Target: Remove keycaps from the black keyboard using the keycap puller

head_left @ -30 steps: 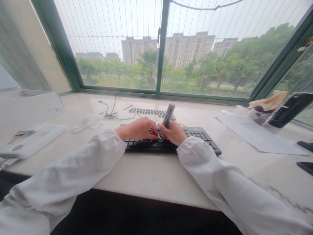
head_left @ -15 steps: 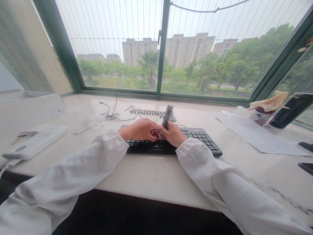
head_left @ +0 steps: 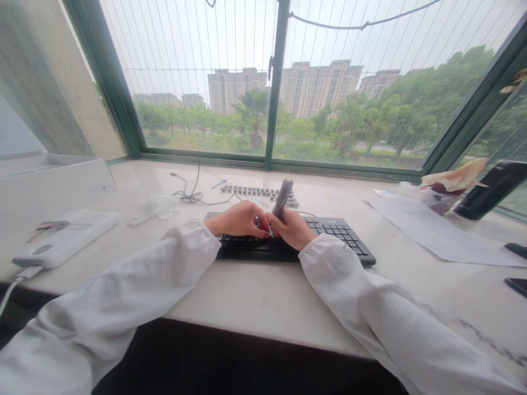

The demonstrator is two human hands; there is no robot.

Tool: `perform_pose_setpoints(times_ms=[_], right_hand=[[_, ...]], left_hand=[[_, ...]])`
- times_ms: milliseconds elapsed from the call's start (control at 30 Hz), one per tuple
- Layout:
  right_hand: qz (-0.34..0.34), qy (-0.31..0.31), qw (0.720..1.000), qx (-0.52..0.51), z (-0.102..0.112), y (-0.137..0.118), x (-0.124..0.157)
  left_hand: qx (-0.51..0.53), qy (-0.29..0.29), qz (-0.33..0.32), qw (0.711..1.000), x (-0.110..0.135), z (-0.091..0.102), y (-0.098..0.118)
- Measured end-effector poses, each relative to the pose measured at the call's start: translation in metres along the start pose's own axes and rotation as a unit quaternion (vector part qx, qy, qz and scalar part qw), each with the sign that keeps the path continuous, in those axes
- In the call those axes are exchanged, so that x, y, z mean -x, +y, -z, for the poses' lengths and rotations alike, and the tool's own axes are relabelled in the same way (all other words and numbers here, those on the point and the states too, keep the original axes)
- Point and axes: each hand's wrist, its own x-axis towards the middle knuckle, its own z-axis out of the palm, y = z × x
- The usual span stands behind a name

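A black keyboard (head_left: 337, 235) lies on the pale stone sill in front of me. Both my hands rest on its middle, close together and touching. My right hand (head_left: 293, 229) is closed round a grey stick-like tool (head_left: 282, 198) that stands upright and leans slightly right. My left hand (head_left: 239, 220) is curled with its fingertips pinched at the keys beside the tool's lower end; what they hold is hidden. Behind the keyboard a row of loose dark keycaps (head_left: 253, 191) lies on the sill.
A thin cable (head_left: 190, 193) coils at the back left. A white device (head_left: 66, 237) and a white box (head_left: 49, 186) sit at the left. Paper sheets (head_left: 436, 233) and a black object (head_left: 489, 189) lie at the right. The window frame (head_left: 275, 88) runs behind.
My hands stay on the keyboard's middle. The view has tilted up slightly, so everything sits a little lower in the picture.
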Motion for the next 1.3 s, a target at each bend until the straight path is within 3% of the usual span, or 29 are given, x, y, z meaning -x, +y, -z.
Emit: perform_pose_setpoints(times_ms=[133, 367, 867, 1033, 1300], right_hand=[[-0.014, -0.002, 1.000, -0.002, 0.000, -0.002, 0.000], [-0.103, 0.013, 0.995, 0.000, -0.003, -0.003, -0.002], [-0.174, 0.045, 0.982, 0.061, -0.006, -0.016, -0.001], [-0.118, 0.067, 0.986, 0.096, -0.012, -0.013, 0.001], [0.005, 0.028, 0.992, 0.119, -0.007, -0.013, 0.004]], left_hand=[[0.007, 0.007, 0.018, 1.000, 0.000, -0.001, -0.001], [-0.001, 0.023, 0.022, 0.999, -0.001, -0.003, -0.001], [0.022, 0.019, 0.025, 0.999, -0.002, -0.004, -0.003], [0.038, 0.006, 0.013, 0.999, -0.002, -0.002, -0.006], [0.069, -0.050, 0.005, 0.996, -0.002, 0.003, -0.016]])
